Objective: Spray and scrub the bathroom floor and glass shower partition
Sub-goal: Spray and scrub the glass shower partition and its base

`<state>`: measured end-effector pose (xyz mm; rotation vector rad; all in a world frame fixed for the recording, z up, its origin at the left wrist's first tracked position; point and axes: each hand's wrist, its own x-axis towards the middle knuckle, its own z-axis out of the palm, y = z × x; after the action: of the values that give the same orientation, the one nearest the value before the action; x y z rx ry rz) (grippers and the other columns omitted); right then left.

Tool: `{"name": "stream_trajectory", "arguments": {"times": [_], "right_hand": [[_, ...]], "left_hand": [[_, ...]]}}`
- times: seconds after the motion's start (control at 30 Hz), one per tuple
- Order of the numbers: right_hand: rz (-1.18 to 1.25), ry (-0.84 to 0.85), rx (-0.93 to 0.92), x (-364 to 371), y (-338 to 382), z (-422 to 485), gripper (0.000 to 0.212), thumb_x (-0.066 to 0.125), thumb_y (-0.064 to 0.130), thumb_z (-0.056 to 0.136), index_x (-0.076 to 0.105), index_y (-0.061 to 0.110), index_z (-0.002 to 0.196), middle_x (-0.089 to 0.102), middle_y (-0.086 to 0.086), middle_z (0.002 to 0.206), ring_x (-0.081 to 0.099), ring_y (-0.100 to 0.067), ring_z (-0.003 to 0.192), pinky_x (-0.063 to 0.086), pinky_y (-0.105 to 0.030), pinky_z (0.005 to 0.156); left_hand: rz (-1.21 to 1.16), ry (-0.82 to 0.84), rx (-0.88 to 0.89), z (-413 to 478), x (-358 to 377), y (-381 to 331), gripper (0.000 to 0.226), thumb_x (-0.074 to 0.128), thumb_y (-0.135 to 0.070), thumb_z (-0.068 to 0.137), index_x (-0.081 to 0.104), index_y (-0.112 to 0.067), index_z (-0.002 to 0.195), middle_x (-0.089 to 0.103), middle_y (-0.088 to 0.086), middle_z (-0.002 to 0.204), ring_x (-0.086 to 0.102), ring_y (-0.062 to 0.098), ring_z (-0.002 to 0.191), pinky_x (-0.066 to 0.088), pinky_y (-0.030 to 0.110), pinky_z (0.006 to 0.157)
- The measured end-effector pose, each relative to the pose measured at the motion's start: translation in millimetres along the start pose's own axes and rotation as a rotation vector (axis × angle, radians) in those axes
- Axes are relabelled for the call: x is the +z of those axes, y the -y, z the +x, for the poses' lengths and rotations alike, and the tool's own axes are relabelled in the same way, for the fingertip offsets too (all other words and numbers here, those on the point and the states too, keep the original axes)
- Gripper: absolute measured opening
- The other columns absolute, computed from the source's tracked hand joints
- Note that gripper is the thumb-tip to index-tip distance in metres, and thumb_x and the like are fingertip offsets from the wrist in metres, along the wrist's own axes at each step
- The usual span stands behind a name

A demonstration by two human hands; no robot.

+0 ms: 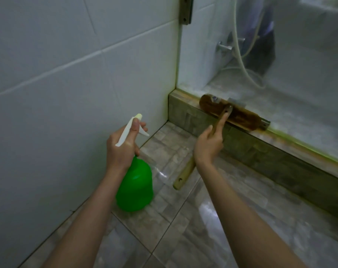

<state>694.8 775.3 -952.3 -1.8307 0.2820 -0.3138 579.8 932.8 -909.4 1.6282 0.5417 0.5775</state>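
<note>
My left hand (pixel 123 147) grips the white trigger head of a green spray bottle (pixel 134 187), held upright above the floor near the left wall. My right hand (pixel 208 146) holds the wooden handle of a scrub brush (pixel 230 115), with the index finger stretched along the handle. The brown bristle head lies on the tiled kerb (pixel 261 155) against the bottom edge of the glass shower partition (pixel 280 64). The grey tiled floor (pixel 193 219) looks wet and shiny.
A white tiled wall (pixel 67 74) closes the left side and meets the kerb in the corner. A metal hinge bracket (pixel 185 10) clamps the glass at the top. Behind the glass are a tap (pixel 224 47) and a shower hose (pixel 241 55).
</note>
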Motion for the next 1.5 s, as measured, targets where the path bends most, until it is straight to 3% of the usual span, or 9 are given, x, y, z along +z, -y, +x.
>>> {"name": "stream_trajectory", "arguments": {"times": [0.2,0.33,0.43,0.6,0.73,0.87,1.17,1.4,1.5], "right_hand": [[-0.13,0.276,-0.054,77.9,39.9,0.9,0.06,0.034,0.018,0.103,0.007,0.037,0.152,0.051,-0.001,0.063,0.048,-0.013,0.054,0.044,-0.032,0.059],[-0.21,0.387,-0.193,34.2,13.4,4.1,0.061,0.037,0.02,0.102,0.008,0.042,0.152,0.057,-0.007,0.064,0.049,-0.014,0.051,0.046,-0.032,0.053],[-0.232,0.355,-0.305,-31.3,-17.7,4.3,0.065,0.039,0.019,0.102,0.005,0.045,0.151,0.054,-0.006,0.056,0.042,-0.011,0.041,0.04,-0.027,0.041],[-0.536,0.396,-0.632,-99.6,-23.5,33.7,0.067,0.04,0.025,0.101,-0.002,0.042,0.15,0.055,-0.007,0.055,0.05,-0.022,0.039,0.05,-0.039,0.039],[-0.895,0.279,-0.881,-110.2,-6.0,74.8,0.083,0.055,0.005,0.092,0.006,0.033,0.152,0.051,-0.009,0.054,0.037,-0.02,0.034,0.034,-0.023,0.03],[-1.041,0.282,-0.746,-108.5,-0.1,76.7,0.097,0.052,-0.001,0.091,-0.011,0.045,0.148,0.047,-0.005,0.053,0.042,-0.021,0.036,0.046,-0.032,0.036],[-1.046,0.586,-0.816,15.6,93.8,75.1,0.078,0.037,-0.001,0.095,-0.002,0.034,0.153,0.063,-0.019,0.107,0.064,-0.036,0.086,0.041,-0.04,0.063],[-1.073,0.419,-0.602,-135.2,36.0,61.3,0.096,0.043,-0.003,0.093,-0.019,0.049,0.145,0.044,-0.004,0.058,0.045,-0.018,0.043,0.033,-0.027,0.039],[-1.134,0.432,-0.591,-140.6,44.5,61.2,0.092,0.041,-0.001,0.095,-0.018,0.046,0.147,0.048,-0.007,0.062,0.044,-0.018,0.044,0.033,-0.027,0.04]], "left_hand": [[0.031,0.005,0.006,-1.5,-11.1,3.3,0.039,0.049,-0.063,0.092,0.076,-0.036,0.094,0.078,-0.009,0.102,0.054,0.024,0.049,0.045,0.028,0.054],[0.03,0.019,0.026,-6.6,-10.4,0.5,0.03,0.051,-0.065,0.091,0.077,-0.049,0.085,0.079,-0.007,0.103,0.057,0.031,0.054,0.046,0.03,0.054],[0.027,0.025,0.028,-9.7,-6.0,-1.5,0.027,0.052,-0.062,0.093,0.075,-0.055,0.082,0.079,-0.007,0.1,0.058,0.032,0.058,0.046,0.031,0.054],[-0.014,0.056,0.022,-14.7,11.5,-7.2,0.029,0.052,-0.064,0.09,0.076,-0.049,0.086,0.079,-0.008,0.096,0.054,0.027,0.054,0.045,0.029,0.052],[-0.015,0.075,0.046,-15.8,24.0,-8.5,0.026,0.05,-0.067,0.088,0.074,-0.058,0.082,0.079,-0.003,0.093,0.055,0.033,0.056,0.046,0.031,0.055],[0.011,0.088,0.061,-16.2,30.6,-8.4,0.027,0.05,-0.068,0.088,0.074,-0.058,0.082,0.069,0.035,0.096,0.062,0.048,0.067,0.053,0.049,0.06],[0.03,0.088,0.045,-21.2,33.6,-9.9,0.033,0.051,-0.072,0.085,0.076,-0.052,0.085,0.069,0.035,0.095,0.054,0.028,0.051,0.049,0.036,0.059],[0.031,0.103,0.054,-37.7,35.8,-21.6,0.028,0.05,-0.07,0.085,0.074,-0.057,0.083,0.07,0.032,0.095,0.052,0.022,0.047,0.048,0.037,0.056],[0.055,0.131,0.047,-45.7,43.1,-24.6,0.031,0.05,-0.069,0.086,0.076,-0.052,0.084,0.073,0.026,0.093,0.053,0.02,0.046,0.048,0.035,0.054]]}}
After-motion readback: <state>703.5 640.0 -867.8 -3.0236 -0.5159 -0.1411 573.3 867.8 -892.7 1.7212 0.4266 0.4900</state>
